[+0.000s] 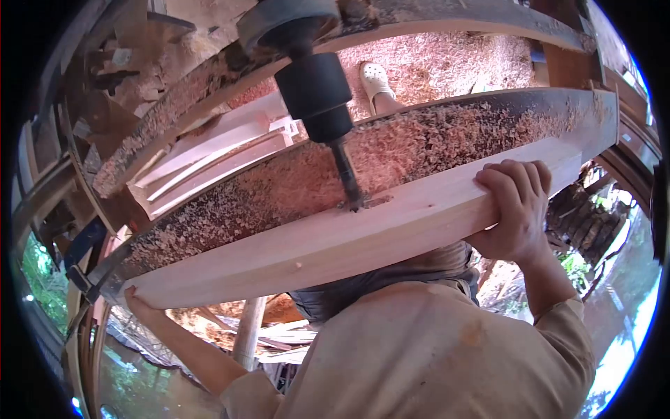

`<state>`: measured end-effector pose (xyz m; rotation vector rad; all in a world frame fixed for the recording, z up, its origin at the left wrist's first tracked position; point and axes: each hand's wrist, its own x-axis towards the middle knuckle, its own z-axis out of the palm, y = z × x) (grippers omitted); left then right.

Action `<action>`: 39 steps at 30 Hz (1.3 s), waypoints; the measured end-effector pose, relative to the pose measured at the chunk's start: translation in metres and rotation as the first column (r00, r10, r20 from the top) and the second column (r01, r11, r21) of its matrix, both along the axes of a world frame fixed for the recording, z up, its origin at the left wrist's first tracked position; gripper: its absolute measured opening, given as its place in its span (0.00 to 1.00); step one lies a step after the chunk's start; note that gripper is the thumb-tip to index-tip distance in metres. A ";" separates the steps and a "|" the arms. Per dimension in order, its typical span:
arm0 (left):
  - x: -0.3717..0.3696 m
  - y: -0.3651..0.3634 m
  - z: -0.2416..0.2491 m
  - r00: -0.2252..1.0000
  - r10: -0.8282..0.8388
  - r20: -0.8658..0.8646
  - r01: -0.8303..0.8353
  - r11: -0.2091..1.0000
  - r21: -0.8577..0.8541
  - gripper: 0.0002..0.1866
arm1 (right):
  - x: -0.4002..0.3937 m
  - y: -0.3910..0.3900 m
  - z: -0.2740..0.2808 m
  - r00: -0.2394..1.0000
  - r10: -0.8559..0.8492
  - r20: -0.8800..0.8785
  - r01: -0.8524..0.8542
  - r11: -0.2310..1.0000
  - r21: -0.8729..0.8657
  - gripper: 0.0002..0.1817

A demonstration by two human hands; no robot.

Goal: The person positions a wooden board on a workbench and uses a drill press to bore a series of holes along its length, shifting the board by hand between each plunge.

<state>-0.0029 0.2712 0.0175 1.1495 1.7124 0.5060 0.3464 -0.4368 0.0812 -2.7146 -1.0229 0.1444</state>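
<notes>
Plank (363,227) sits on the sawdust-covered machine table (293,181), drill bit (347,174) tip touching its top face. Right hand (515,209) fingers curled over the plank's far edge, clamped. Left hand (139,302) supports the near end from below; grip probably loose, fingers mostly hidden.

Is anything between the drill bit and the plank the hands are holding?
Nothing visible: the drill bit already meets the plank at its top face, ringed by shavings. The left hand grips the plank's near-left end, the right hand its front edge, both apart from the bit.
</notes>
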 end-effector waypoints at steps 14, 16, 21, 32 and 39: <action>-0.031 0.070 -0.008 0.999 -0.040 -0.020 0.042 0.995 0.088 0.36 | -0.005 0.030 -0.011 0.996 0.001 0.094 -0.010 0.995 0.100 0.24; -0.008 0.048 -0.002 0.998 -0.033 -0.051 0.039 0.992 0.116 0.37 | -0.007 0.028 -0.014 0.994 -0.016 0.110 0.004 0.994 0.109 0.24; 0.022 0.034 0.016 0.998 -0.059 -0.025 0.061 0.990 0.125 0.37 | -0.002 0.014 -0.013 0.997 -0.043 0.065 0.032 0.987 0.160 0.23; 0.012 0.047 0.004 0.996 0.028 -0.088 -0.024 0.999 0.046 0.39 | -0.007 0.021 -0.005 1.000 -0.010 0.018 0.009 0.998 0.059 0.27; 0.034 0.011 0.010 0.993 -0.013 -0.114 0.032 0.986 0.162 0.36 | -0.003 0.012 -0.008 0.998 -0.027 0.058 0.019 0.992 0.122 0.25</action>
